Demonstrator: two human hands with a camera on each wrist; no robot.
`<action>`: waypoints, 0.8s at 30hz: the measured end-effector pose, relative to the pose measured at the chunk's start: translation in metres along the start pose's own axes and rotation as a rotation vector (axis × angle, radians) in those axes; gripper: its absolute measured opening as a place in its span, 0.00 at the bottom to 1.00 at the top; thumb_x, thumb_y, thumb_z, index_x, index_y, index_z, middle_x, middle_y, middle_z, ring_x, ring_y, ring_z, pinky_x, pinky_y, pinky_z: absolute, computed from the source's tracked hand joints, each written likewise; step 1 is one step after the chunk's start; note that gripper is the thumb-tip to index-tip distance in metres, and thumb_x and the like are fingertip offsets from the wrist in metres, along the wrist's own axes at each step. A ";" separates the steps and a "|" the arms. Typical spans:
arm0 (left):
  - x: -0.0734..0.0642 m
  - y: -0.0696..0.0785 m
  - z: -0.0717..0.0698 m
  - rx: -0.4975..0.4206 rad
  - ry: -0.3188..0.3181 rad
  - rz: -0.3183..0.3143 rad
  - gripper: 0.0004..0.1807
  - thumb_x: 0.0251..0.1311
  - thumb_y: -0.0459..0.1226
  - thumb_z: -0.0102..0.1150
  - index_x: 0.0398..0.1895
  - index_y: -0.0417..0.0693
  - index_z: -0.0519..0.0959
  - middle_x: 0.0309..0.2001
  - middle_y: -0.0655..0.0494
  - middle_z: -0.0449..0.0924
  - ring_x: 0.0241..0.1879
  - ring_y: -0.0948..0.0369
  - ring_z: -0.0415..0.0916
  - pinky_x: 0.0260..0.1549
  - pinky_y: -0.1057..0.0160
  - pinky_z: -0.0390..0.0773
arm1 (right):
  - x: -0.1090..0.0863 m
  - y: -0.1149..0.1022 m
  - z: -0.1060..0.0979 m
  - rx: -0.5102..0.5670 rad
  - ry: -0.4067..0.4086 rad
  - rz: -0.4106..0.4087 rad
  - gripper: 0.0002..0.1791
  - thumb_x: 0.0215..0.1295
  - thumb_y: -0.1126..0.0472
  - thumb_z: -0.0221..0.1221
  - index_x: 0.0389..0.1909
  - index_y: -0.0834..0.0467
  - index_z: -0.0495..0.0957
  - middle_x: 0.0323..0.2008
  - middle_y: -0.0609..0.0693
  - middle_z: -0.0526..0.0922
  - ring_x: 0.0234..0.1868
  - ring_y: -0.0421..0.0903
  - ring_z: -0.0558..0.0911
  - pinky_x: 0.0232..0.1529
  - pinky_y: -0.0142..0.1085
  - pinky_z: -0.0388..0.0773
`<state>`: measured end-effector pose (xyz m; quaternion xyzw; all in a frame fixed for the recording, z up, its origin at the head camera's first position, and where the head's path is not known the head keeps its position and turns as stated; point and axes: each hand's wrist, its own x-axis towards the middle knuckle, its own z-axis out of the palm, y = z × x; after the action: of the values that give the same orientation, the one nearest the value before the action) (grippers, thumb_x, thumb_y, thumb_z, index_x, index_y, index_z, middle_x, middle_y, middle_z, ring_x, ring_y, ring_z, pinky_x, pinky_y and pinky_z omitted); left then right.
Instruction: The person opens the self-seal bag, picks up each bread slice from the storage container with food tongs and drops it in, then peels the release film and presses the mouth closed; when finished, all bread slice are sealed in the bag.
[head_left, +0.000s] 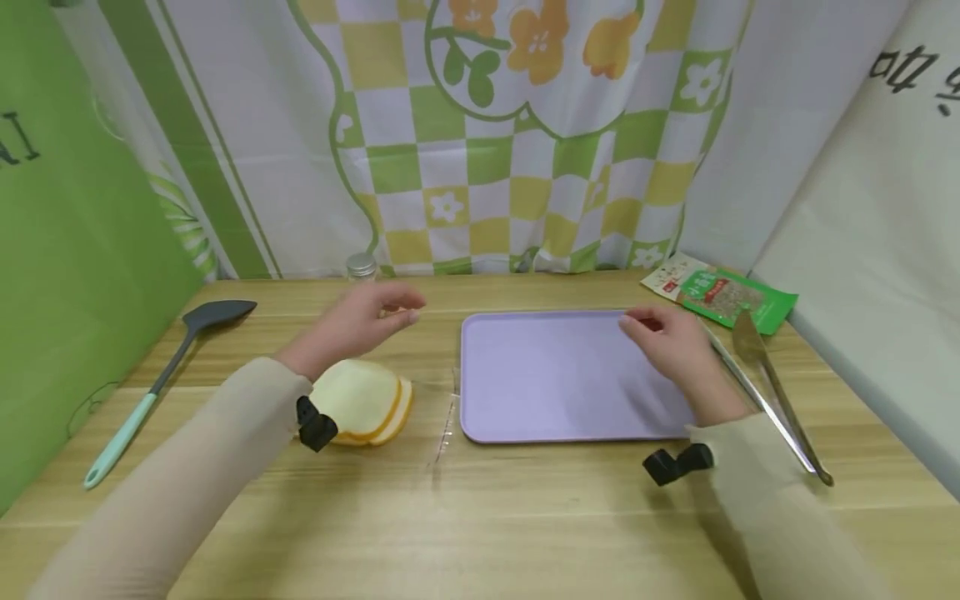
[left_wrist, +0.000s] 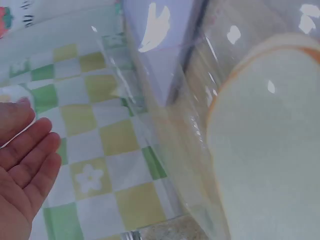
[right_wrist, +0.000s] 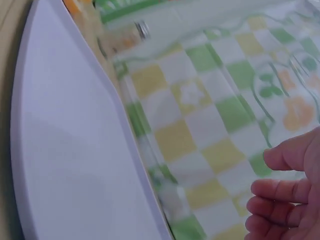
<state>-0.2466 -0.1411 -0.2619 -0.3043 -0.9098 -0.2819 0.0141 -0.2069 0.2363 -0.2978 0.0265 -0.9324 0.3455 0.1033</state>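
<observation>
Two slices of white bread (head_left: 358, 398) lie in a clear plastic bag on the wooden table, left of a lilac tray (head_left: 555, 375). My left hand (head_left: 363, 321) hovers just beyond the bread, its fingers loosely bent around nothing. In the left wrist view the shiny bag (left_wrist: 195, 125) and bread (left_wrist: 270, 145) show close up, apart from the fingers (left_wrist: 37, 165). Over the right part of the tray is my right hand (head_left: 667, 346), also holding nothing. The right wrist view shows its thumb and fingers (right_wrist: 275, 192) apart, with the tray (right_wrist: 75, 140) alongside.
A jar with a silver lid (head_left: 362, 265) stands behind the left hand. On the far left lies a spatula (head_left: 168, 367) with a mint handle. Metal tongs (head_left: 772, 392) and a green seasoning packet (head_left: 738, 298) lie at the right. A checked curtain (head_left: 525, 183) hangs along the back.
</observation>
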 end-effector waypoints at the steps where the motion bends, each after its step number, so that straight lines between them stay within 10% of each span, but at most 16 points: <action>1: 0.005 -0.001 0.002 0.018 -0.035 0.011 0.14 0.63 0.35 0.54 0.50 0.39 0.77 0.50 0.44 0.78 0.51 0.49 0.74 0.52 0.51 0.73 | 0.004 -0.007 0.009 0.018 -0.034 -0.021 0.22 0.67 0.52 0.50 0.50 0.67 0.75 0.46 0.65 0.78 0.47 0.58 0.75 0.43 0.47 0.72; 7: 0.026 -0.012 0.026 0.072 -0.162 0.082 0.15 0.60 0.32 0.55 0.49 0.34 0.76 0.49 0.41 0.79 0.50 0.48 0.75 0.52 0.52 0.72 | 0.023 -0.042 0.063 0.085 -0.168 -0.151 0.15 0.65 0.58 0.54 0.45 0.65 0.79 0.40 0.59 0.82 0.43 0.54 0.78 0.41 0.44 0.74; 13: 0.024 -0.027 0.052 0.021 -0.281 0.005 0.15 0.61 0.30 0.53 0.49 0.33 0.76 0.49 0.42 0.79 0.52 0.49 0.74 0.53 0.54 0.72 | 0.029 -0.068 0.106 0.152 -0.295 -0.180 0.14 0.63 0.59 0.56 0.43 0.63 0.81 0.38 0.54 0.83 0.43 0.49 0.78 0.42 0.40 0.75; 24: 0.011 -0.041 0.079 -0.093 -0.204 -0.073 0.07 0.60 0.32 0.56 0.35 0.40 0.82 0.34 0.52 0.83 0.33 0.62 0.73 0.36 0.65 0.74 | 0.034 -0.087 0.150 0.186 -0.374 -0.136 0.09 0.59 0.60 0.60 0.37 0.60 0.82 0.35 0.51 0.84 0.35 0.42 0.77 0.37 0.32 0.74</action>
<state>-0.2670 -0.1215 -0.3467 -0.2984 -0.9030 -0.2915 -0.1029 -0.2555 0.0734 -0.3461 0.1624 -0.8955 0.4111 -0.0513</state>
